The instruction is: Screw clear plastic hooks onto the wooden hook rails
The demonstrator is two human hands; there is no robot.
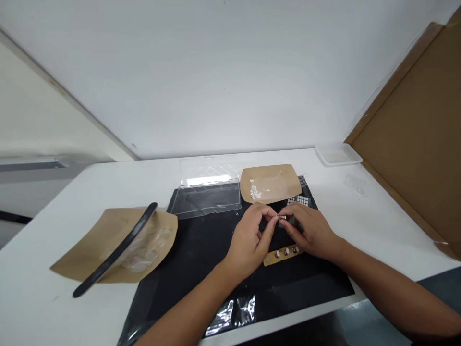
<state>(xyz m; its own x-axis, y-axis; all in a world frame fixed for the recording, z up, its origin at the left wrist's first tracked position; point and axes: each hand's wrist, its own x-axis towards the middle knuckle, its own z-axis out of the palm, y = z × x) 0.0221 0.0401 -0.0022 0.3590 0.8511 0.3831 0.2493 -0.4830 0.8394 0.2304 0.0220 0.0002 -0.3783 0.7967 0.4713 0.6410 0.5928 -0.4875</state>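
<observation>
My left hand (248,238) and my right hand (311,230) meet over the black mat, fingertips pinched together. Between them is a small shiny metal piece (283,217), too small to name surely; both hands pinch it. Just below the hands lies a yellow strip (271,259) bearing several small round silvery pieces, its right end partly covered by my right hand. Behind my right hand, a sheet of round white stickers (303,200) shows in part.
The black mat (201,259) covers the white table (29,278). A clear plastic tray (207,198) and a cardboard tray (270,174) with white bits stand behind. At left, a black curved bar (118,250) crosses another cardboard tray (86,235). A plastic container (338,154) sits back right.
</observation>
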